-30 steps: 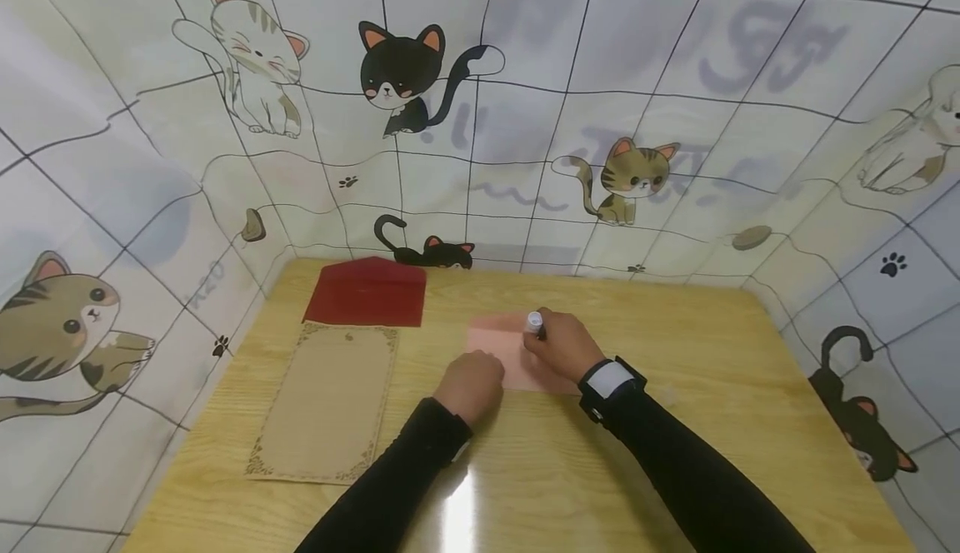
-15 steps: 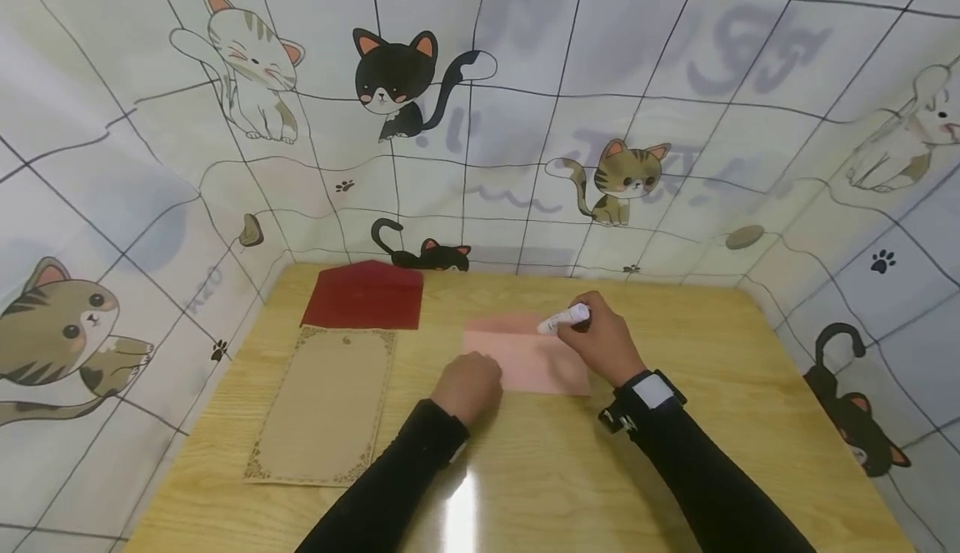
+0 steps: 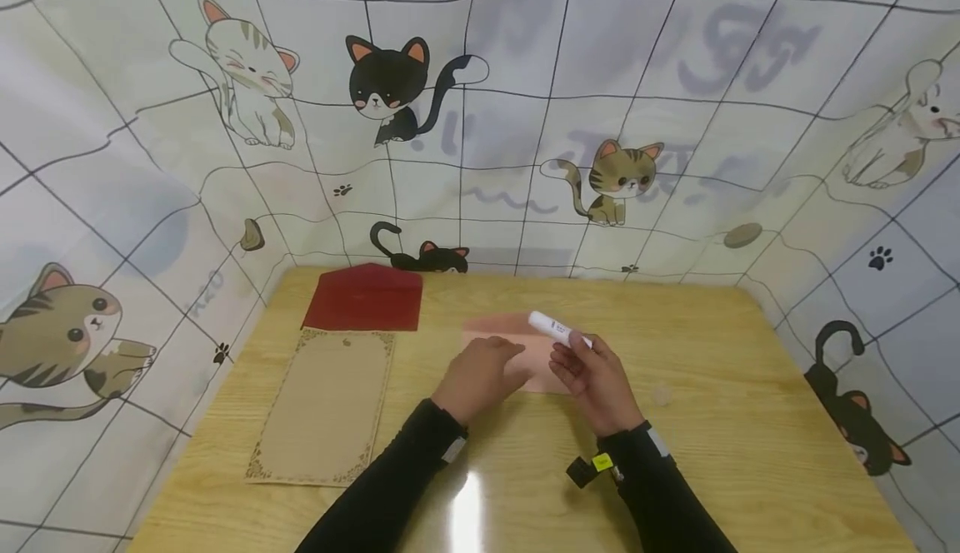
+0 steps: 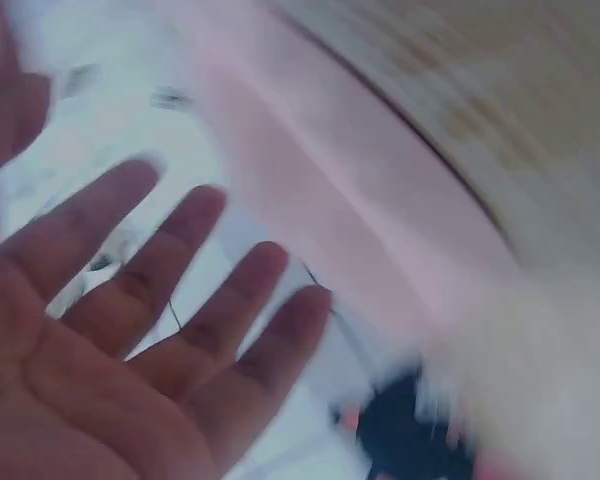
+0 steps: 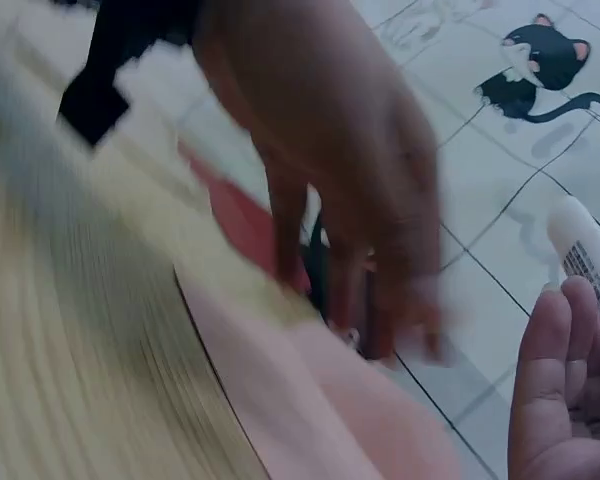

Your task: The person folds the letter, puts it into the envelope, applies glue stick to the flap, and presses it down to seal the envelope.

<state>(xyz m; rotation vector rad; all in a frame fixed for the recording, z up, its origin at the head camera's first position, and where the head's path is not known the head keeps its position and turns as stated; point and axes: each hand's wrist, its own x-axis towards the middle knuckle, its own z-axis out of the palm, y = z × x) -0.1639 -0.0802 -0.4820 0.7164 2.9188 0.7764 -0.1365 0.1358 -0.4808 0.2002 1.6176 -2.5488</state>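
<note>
A pink envelope [image 3: 491, 326] lies mid-table with its flap spread toward the wall. My left hand [image 3: 476, 376] hovers at its near left side; in the left wrist view that hand [image 4: 130, 350] has its fingers extended and apart, holding nothing. At the envelope's right, my right hand [image 3: 596, 382] grips a white glue stick [image 3: 550, 326] between thumb and fingers, its end tilted up to the left. The right wrist view shows the glue stick [image 5: 588, 250] at the frame's edge. Both hands cover part of the envelope.
At the back left lies a red envelope [image 3: 363, 299], with a tan sheet with ornate corners [image 3: 322, 407] just in front. A small pale round piece [image 3: 661, 395] sits to the right. Cat-printed cloth [image 3: 510, 120] encloses the wooden table [image 3: 712, 453].
My right hand has moved off the pink envelope's flap and turned over, swinging the glue stick's end up. My left hand has uncurled its fingers and shifted slightly over the envelope.
</note>
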